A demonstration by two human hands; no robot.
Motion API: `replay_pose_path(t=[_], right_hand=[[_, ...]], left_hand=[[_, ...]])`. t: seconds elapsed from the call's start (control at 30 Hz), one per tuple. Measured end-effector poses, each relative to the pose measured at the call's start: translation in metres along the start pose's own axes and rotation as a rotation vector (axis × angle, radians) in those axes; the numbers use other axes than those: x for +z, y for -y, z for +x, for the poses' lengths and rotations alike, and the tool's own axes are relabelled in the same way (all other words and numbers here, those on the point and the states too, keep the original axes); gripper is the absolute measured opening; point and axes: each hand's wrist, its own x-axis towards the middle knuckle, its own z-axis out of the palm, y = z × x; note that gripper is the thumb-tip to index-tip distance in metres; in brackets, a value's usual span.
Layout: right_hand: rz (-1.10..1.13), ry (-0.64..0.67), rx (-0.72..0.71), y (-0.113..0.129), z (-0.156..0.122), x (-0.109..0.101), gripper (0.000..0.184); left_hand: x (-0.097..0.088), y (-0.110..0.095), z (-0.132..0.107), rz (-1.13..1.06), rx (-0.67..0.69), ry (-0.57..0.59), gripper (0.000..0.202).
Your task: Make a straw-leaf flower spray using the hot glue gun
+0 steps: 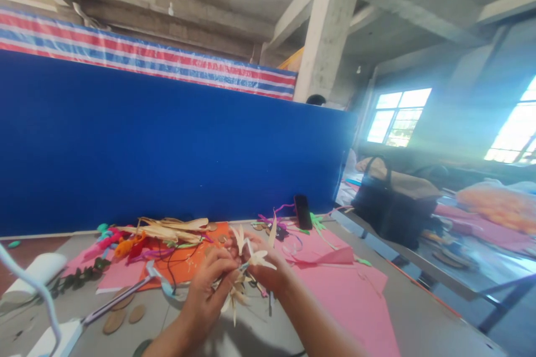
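Note:
Both hands meet over the near middle of the table around a bunch of pale flowers (256, 258) that look made of dried husk. My left hand (213, 279) is closed, thumb and fingers pinching the bunch from the left. Wrapped round it from the right is my right hand (268, 268), its fingers partly hidden behind the petals. Several petals stick up above the hands, and a lower pale flower (237, 295) hangs beneath them. A thin dark stick-like piece (270, 304) points down below the right hand.
Dried husks (171, 230), coloured yarn (129, 245), orange paper (188, 265) and wood slices (114, 322) lie left. Pink paper (335, 290) and a phone (302, 212) are right. A white-based stand (62, 337) is near left; a blue partition (167, 145) rises behind.

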Motion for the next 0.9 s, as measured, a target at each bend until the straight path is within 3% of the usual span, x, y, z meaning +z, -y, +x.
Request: replay_pose_path(t=[0.27,0.6,0.9], right_hand=[[-0.106,-0.053,0.005,-0.004,0.012,-0.006,0.023],[-0.220,-0.034,-0.060,0.002,0.016,-0.012,0.026],[-0.310,-0.016,-0.013,0.011,0.008,-0.025,0.026]], left_hand=[[-0.001,0.000,0.001,-0.006,-0.042,0.047,0.018],[-0.002,-0.002,0.001,-0.045,-0.103,0.057,0.020],[-0.004,-0.005,0.002,0.005,-0.095,0.061,0.022]])
